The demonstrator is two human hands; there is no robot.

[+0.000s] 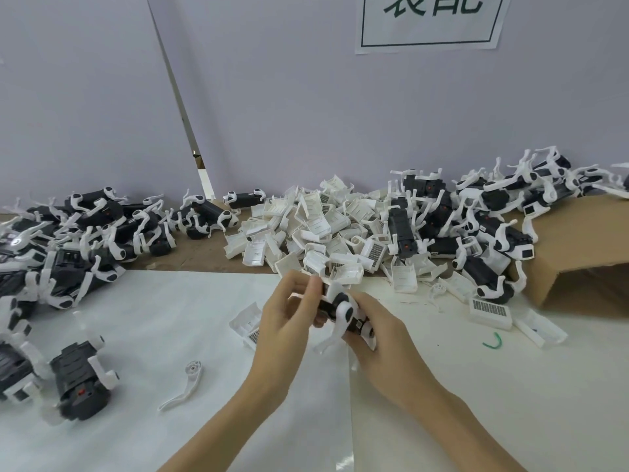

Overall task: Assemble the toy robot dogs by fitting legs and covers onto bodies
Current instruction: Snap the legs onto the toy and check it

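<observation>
Both the left hand and right hand grip a light, stiff plastic dog, best held by its dark body, sparing thin legs.

Toy dog bodies: dark grey plastic, ribbed, matt. Legs, among them one loose leg: white plastic, smooth, slight sheen. Covers, heaped: white plastic, smooth, some with a printed grid label. Table sheet: white, smooth, faintly glossy. Bench strip behind: brown, rough, board-like. Box: brown corrugated cardboard, matt. Wall sign: white paper.
</observation>
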